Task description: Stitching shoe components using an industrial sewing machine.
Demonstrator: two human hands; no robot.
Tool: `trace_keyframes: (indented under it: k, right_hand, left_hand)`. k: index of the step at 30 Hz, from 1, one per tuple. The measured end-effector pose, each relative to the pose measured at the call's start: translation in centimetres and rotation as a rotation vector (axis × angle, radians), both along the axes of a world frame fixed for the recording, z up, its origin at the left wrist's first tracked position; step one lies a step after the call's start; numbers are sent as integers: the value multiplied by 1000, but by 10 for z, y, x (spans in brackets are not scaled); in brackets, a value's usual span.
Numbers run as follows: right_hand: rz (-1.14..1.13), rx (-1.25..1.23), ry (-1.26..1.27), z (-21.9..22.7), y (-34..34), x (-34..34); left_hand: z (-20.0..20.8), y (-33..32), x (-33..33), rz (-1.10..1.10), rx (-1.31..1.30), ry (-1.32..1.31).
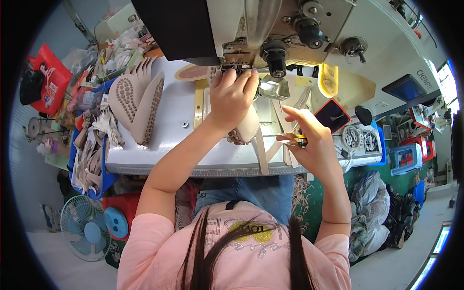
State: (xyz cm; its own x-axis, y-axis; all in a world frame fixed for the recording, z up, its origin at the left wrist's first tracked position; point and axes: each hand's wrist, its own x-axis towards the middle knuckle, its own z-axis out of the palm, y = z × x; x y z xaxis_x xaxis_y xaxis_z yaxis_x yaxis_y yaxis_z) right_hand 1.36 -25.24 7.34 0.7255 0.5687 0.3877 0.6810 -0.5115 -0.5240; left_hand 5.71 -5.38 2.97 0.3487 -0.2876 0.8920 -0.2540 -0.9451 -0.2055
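Observation:
My left hand (233, 99) is at the needle area of a sewing machine (256, 29), its fingers bunched over a beige studded shoe upper (248, 126). Part of that piece is hidden beneath the hand, and its lower end sticks out toward me. To the right, my right hand (311, 140) is closed around small thread snips (292, 139), whose metal blades point left. Beige strips (262, 152) hang over the table's front edge between my hands. Further left on the white table lie more beige studded uppers (126, 96), one with long fringed straps.
A blue bin (110, 180) of beige straps stands at the table's left end. On the right are a red-rimmed dark tray (332, 116), a white bobbin-like wheel (351, 137) and a yellow holder (328, 79). A small metal nut-like part (184, 124) lies left of my forearm.

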Motion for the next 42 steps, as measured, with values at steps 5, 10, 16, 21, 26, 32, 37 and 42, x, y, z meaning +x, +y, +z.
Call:
trace_keyframes:
  k: [5, 10, 16, 21, 26, 32, 37, 42]
  right_hand:
    - [30, 56, 2, -13, -1, 5]
    - [46, 82, 22, -17, 5, 8]
    - [70, 83, -35, -24, 8, 11]
    - [36, 111, 18, -29, 3, 10]
    - [53, 167, 126, -37, 0, 14]
    - [182, 156, 135, -34, 24, 9]
    - [269, 297, 143, -45, 46, -7]
    - [177, 461, 243, -30, 61, -24]
  left_hand:
    - [0, 1, 1, -19, 17, 25]
    - [0, 1, -2, -7, 58, 69]
    - [-5, 2, -10, -62, 48, 184]
    - [-4, 23, -42, -385, -275, 111]
    - [-83, 114, -60, 317, -468, 481]
    - [-124, 139, -74, 193, -315, 704]
    - [-54, 74, -92, -167, -779, 601]
    - [-2, 19, -103, -617, -391, 504]
